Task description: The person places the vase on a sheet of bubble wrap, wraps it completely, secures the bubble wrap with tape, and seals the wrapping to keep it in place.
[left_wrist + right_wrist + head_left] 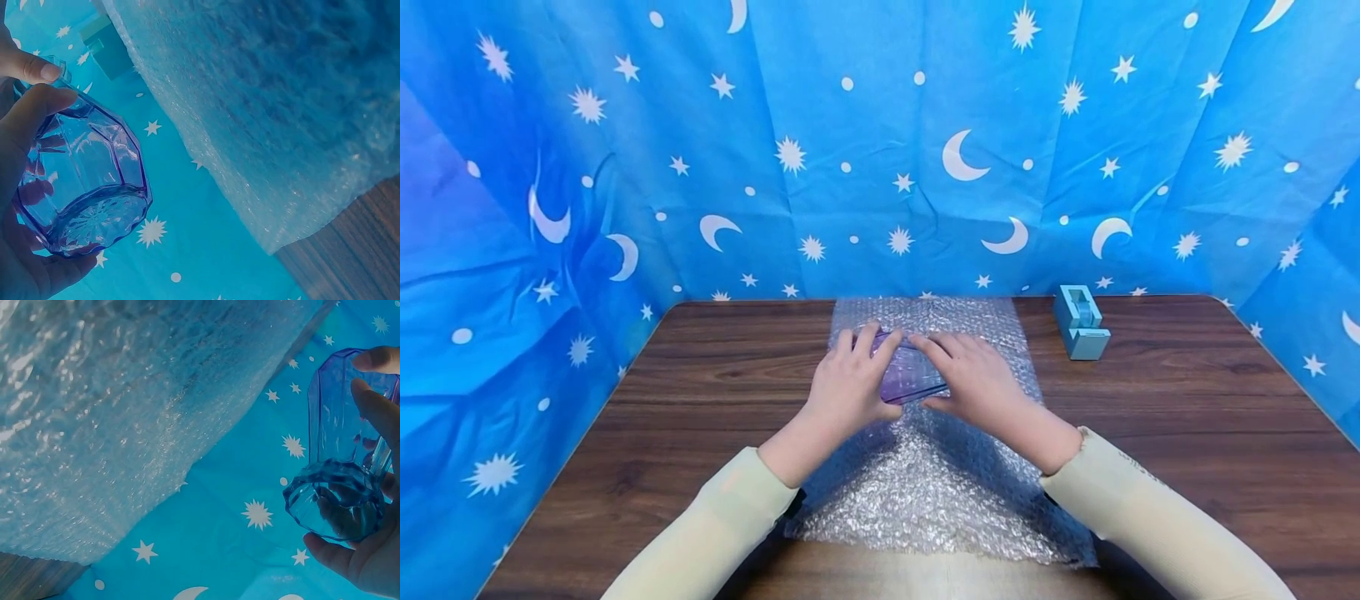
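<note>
A faceted, see-through drinking glass (912,375), purple at one end and blue at the other, lies sideways between both hands over the bubble wrap (925,492). My left hand (847,377) grips the purple end, fingers over the far side and thumb on the near side. In the left wrist view the glass (94,169) shows a patterned round base. My right hand (977,379) holds the blue end in the same way. A wavy blue round end of the glass (337,500) faces the right wrist camera.
The bubble wrap sheet runs from the table's back edge to near its front, over the brown wooden table (700,400). At the back right stands a light blue tape dispenser (1081,323). Behind hangs a blue curtain (880,150) with white moons and stars.
</note>
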Action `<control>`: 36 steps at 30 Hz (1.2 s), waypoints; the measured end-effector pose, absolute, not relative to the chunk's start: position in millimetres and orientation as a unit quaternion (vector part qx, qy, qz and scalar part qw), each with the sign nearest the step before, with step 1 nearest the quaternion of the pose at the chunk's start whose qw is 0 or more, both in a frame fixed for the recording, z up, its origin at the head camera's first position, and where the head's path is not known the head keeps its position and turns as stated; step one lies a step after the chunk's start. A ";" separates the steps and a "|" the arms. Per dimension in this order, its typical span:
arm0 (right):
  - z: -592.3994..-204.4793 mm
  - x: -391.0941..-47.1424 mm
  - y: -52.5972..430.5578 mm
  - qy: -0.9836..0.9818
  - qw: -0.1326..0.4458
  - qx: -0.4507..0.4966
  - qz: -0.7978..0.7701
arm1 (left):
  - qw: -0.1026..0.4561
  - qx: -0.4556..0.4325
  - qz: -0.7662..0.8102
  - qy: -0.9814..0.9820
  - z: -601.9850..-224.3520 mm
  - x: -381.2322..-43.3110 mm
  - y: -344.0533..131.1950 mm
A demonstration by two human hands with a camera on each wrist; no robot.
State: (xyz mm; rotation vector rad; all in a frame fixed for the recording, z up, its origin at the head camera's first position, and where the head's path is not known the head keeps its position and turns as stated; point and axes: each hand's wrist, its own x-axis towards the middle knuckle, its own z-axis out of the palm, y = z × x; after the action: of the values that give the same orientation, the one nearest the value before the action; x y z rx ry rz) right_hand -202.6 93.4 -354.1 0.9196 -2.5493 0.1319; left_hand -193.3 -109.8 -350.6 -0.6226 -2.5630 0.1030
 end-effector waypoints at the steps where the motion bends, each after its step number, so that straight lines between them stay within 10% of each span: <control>1: -354.9 -202.6 93.4 -0.919 0.214 0.329 0.046 | 0.248 -0.229 0.037 -0.941 -350.8 -193.4 -109.3; 36: -364.2 -185.1 103.6 -0.919 0.187 0.327 0.118 | 0.222 -0.279 -0.015 -0.934 -355.8 -178.8 -108.7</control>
State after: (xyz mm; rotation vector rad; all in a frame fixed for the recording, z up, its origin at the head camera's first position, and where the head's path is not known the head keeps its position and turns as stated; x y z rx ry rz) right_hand -185.1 103.6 -364.2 0.9197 -2.5870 0.3333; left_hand -178.8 -108.7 -355.8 -0.7704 -2.5819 -0.0406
